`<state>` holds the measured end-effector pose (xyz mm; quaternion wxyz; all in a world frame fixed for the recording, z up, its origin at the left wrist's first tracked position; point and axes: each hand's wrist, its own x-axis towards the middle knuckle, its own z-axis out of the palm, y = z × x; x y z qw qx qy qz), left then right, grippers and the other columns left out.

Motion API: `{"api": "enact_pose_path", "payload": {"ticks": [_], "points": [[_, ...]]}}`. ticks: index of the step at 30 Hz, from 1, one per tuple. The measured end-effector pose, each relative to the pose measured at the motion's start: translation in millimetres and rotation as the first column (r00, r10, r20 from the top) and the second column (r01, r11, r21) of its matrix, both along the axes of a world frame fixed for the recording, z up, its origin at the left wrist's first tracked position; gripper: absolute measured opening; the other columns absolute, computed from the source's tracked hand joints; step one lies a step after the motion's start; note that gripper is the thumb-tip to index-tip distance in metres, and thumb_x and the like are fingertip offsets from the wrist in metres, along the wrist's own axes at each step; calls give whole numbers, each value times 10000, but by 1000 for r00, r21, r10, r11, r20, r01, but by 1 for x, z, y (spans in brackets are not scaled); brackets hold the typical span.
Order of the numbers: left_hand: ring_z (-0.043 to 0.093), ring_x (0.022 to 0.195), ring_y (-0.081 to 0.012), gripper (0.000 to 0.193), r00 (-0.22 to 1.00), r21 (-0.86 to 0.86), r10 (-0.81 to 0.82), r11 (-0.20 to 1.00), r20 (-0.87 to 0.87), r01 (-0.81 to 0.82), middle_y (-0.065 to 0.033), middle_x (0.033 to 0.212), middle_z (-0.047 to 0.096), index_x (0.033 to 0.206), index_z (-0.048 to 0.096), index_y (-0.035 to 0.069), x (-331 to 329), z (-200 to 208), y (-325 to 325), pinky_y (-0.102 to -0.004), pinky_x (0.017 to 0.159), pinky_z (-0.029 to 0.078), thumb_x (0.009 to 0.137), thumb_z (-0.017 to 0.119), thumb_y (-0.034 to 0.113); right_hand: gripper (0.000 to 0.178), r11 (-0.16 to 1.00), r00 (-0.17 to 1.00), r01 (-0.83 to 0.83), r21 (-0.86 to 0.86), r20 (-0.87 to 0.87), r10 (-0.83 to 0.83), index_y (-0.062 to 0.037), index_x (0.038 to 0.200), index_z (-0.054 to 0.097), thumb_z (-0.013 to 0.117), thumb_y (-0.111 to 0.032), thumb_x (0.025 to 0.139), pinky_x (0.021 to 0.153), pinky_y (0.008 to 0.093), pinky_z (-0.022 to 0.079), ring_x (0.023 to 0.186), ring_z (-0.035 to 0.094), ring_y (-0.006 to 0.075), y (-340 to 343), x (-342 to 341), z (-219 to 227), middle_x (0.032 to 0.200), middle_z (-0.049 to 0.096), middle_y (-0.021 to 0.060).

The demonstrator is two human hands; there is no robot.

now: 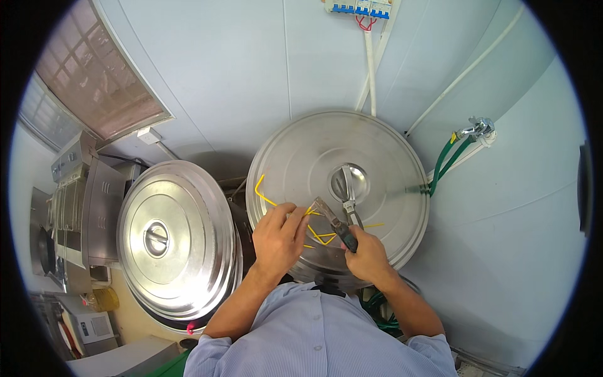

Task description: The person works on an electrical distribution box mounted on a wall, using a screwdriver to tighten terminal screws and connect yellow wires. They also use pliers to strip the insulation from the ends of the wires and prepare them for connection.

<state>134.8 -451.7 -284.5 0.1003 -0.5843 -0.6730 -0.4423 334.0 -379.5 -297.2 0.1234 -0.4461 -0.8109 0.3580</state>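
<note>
Over the large round steel lid (295,151) my left hand (279,235) pinches a stiff yellow wire (266,197), whose bent far end sticks out to the left. My right hand (369,256) grips dark-handled pliers (331,217), their metal jaws at the wire just beyond my left fingertips. A bent yellow piece of wire (324,242) shows below the jaws, and a short straight piece (375,225) lies right of the pliers. Another hand tool (349,204) with a silver head lies near the lid's centre, its lower end partly hidden behind my right hand.
To the left stands a second lidded steel pot (188,251). A tap (480,127) with a green hose (443,163) is on the right wall. Breakers (361,9) with red wires hang above. Steel kitchen equipment (103,210) stands far left, near a bottle of yellow liquid (103,300).
</note>
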Motion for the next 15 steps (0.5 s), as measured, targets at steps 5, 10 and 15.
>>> {"api": "enact_pose_path", "payload": {"ticks": [5,10,15], "points": [[632,737,-260,127,997,-47,9,999,72,-6,-83,832,632,913,709,38,3,1,2,-352,654,512,795,756,38,301,999,1000,3,37,-11,-2,-23,1089,601,637,-12,790,749,458,511,871,668,396,-1,-3,2,883,704,158],[625,728,-258,110,988,-51,3,999,155,5,-88,818,621,902,708,29,4,4,4,-346,650,505,799,744,20,318,999,998,6,44,-55,-3,-23,1104,600,625,2,788,751,443,514,869,671,375,0,-3,-1,897,699,149],[613,721,-262,119,989,-33,-3,999,146,8,-88,808,610,909,711,25,3,6,5,-354,645,496,796,745,12,353,998,998,0,62,-65,4,-17,1125,603,604,19,774,749,428,517,860,672,358,2,-2,-1,903,694,138]]}}
